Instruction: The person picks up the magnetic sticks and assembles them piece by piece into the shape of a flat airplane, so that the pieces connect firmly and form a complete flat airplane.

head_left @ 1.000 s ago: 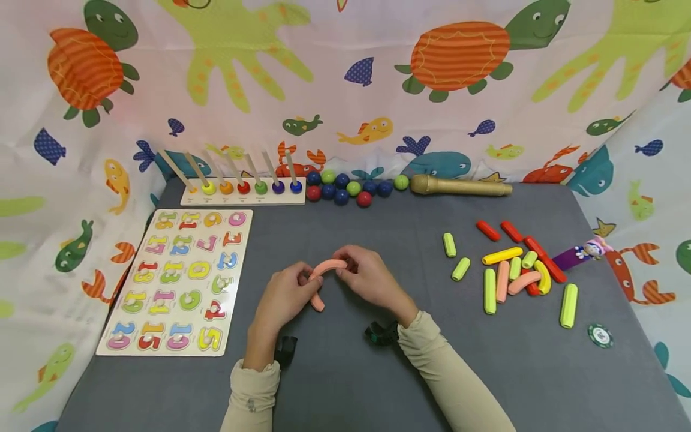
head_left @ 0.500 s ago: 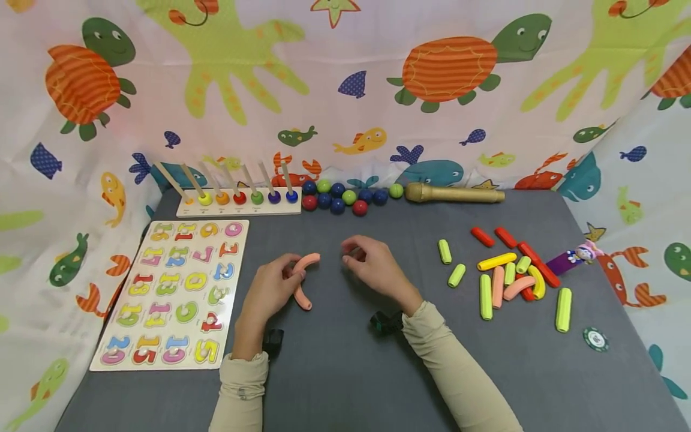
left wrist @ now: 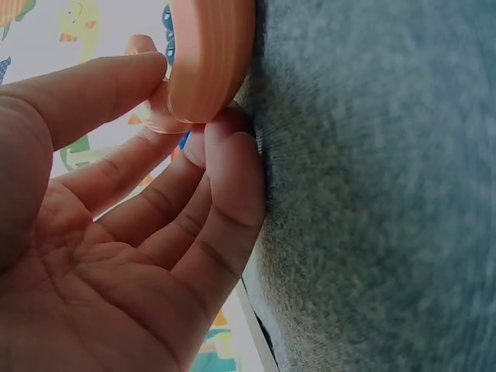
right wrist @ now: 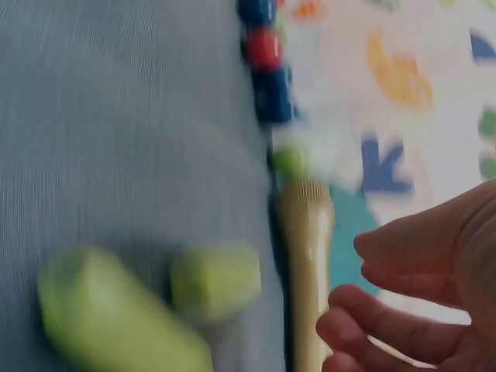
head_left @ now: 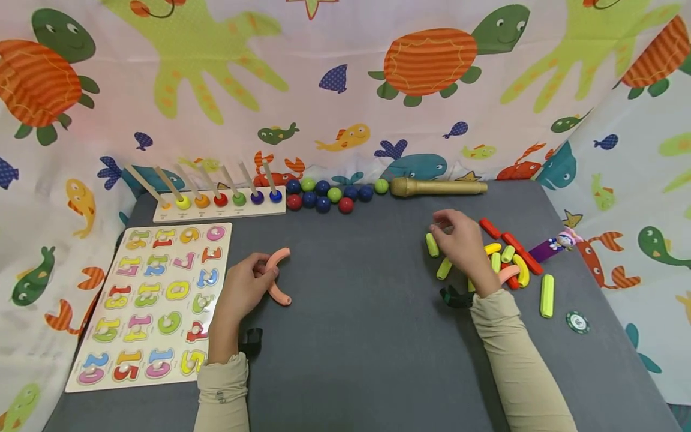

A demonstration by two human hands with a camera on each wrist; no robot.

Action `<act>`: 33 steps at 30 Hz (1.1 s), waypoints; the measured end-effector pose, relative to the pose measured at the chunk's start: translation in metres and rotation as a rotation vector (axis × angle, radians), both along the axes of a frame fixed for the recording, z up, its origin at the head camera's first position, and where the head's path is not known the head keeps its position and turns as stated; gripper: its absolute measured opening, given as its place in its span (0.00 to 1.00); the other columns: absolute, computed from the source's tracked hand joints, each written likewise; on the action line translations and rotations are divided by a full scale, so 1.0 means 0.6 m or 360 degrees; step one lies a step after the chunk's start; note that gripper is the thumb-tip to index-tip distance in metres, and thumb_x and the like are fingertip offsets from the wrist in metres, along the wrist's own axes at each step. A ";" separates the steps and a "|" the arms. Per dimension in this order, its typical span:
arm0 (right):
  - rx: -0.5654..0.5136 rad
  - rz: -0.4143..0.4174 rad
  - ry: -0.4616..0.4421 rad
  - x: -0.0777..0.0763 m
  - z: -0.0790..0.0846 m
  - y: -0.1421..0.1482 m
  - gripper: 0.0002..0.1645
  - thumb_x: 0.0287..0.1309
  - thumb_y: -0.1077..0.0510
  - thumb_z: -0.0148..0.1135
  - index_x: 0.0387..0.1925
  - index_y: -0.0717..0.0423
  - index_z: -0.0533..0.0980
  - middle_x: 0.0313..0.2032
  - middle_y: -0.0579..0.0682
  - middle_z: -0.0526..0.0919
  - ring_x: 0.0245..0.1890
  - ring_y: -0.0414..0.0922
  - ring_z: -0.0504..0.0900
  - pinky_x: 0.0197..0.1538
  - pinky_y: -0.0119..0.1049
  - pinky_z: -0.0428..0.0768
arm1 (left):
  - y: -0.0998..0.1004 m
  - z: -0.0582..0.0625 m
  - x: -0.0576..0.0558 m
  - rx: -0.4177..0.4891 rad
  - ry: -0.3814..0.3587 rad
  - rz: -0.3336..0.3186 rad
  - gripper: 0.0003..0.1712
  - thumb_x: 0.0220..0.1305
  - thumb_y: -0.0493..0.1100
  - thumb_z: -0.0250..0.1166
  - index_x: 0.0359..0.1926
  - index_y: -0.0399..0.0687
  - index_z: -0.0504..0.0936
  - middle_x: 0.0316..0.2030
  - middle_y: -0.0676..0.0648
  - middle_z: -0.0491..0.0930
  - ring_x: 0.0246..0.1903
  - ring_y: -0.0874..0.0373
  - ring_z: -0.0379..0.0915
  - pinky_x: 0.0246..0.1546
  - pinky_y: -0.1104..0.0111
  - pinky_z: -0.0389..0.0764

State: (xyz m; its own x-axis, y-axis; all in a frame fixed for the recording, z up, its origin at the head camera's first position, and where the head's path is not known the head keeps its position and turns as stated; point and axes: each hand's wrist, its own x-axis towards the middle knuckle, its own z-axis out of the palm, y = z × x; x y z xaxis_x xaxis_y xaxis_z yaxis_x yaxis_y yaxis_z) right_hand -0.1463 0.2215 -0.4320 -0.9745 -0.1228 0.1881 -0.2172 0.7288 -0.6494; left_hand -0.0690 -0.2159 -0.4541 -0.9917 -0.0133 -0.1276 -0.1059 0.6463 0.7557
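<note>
In the head view my left hand (head_left: pixel 243 288) pinches a bent salmon-pink plastic stick (head_left: pixel 278 294), just right of the number board. The left wrist view shows the smooth pink piece (left wrist: pixel 213 54) between thumb and fingers, close to the grey cloth. Over at the right, my right hand (head_left: pixel 463 246) hovers at two short green tubes (head_left: pixel 432 245), its fingers loosely bent. Nothing lies between those fingers in the right wrist view, where the green tubes (right wrist: pixel 217 279) look blurred and apart from them. My right hand and wrist hide part of the heap of coloured sticks.
Red sticks (head_left: pixel 521 254), a yellow curved piece (head_left: pixel 521 271) and a green stick (head_left: pixel 547 296) lie at right, near a purple strip (head_left: pixel 544 249) and a chip (head_left: pixel 577 322). A peg board (head_left: pixel 227 210), balls (head_left: pixel 323 204) and a gold microphone (head_left: pixel 439 187) line the back.
My right hand has let go of the pink stick and moved right to the green tubes. My left hand has kept the stick and drawn it slightly left.
</note>
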 end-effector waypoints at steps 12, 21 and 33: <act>0.0634 -0.0161 -0.0022 -0.010 -0.017 0.088 0.16 0.67 0.65 0.64 0.51 0.76 0.80 0.43 0.72 0.81 0.43 0.72 0.77 0.49 0.69 0.75 | -0.016 -0.007 0.003 0.0070 0.0019 0.0015 0.19 0.76 0.43 0.68 0.60 0.36 0.83 0.41 0.41 0.83 0.40 0.47 0.75 0.39 0.58 0.73; 0.0550 -0.0159 -0.0063 -0.015 -0.026 0.073 0.15 0.65 0.69 0.61 0.50 0.75 0.79 0.38 0.70 0.81 0.36 0.66 0.79 0.41 0.62 0.78 | -0.014 -0.010 0.000 0.0066 0.0011 -0.0002 0.19 0.76 0.44 0.68 0.59 0.37 0.83 0.39 0.43 0.83 0.39 0.48 0.75 0.38 0.59 0.73; 0.0147 0.0314 -0.0183 0.000 0.011 -0.081 0.19 0.70 0.66 0.66 0.60 0.69 0.81 0.49 0.65 0.86 0.45 0.59 0.85 0.50 0.57 0.82 | -0.006 -0.013 -0.004 0.0035 0.0046 -0.0013 0.18 0.75 0.43 0.69 0.59 0.38 0.84 0.36 0.43 0.81 0.36 0.47 0.74 0.37 0.58 0.71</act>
